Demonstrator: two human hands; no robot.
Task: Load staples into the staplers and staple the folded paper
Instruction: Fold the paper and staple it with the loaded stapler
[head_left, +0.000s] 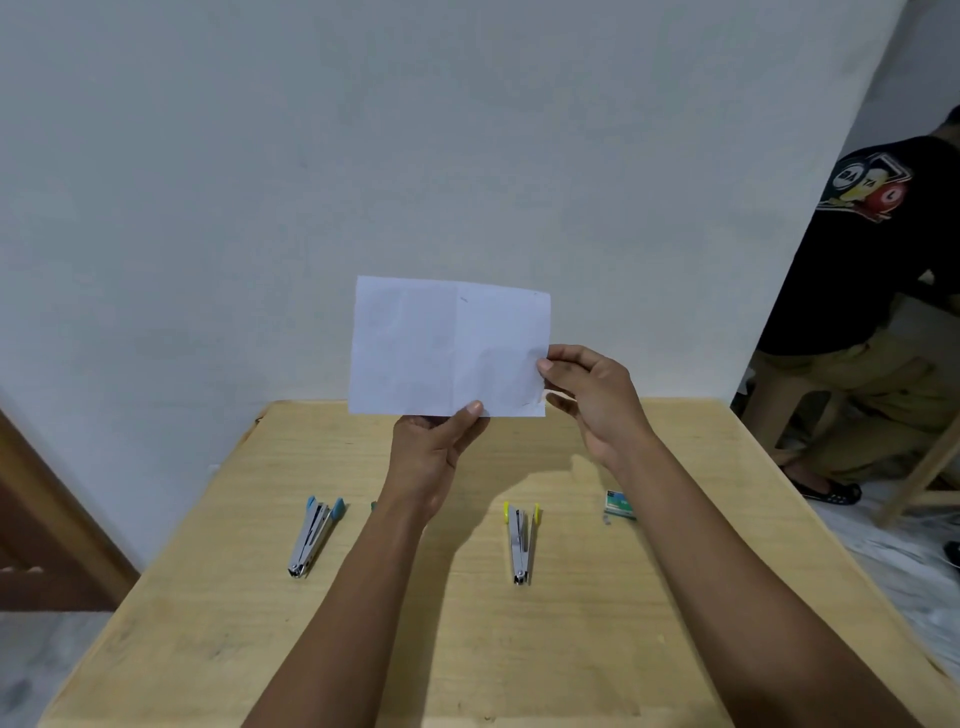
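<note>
A white folded paper (447, 345) is held upright in the air above the far part of the wooden table (467, 634). My left hand (434, 452) pinches its bottom edge with the thumb in front. My right hand (592, 395) pinches its right edge. A blue-tipped stapler (313, 535) lies opened on the table to the left of my left forearm. A yellow-tipped stapler (519, 540) lies opened between my forearms. A small green staple box (619, 504) lies by my right forearm, with a strip of staples (607, 518) beside it.
A white wall (415, 156) stands right behind the table. A brown door frame (47, 519) is at the lower left. At the right, a person in a black shirt (872, 249) sits on a stool beside a wooden frame (919, 483).
</note>
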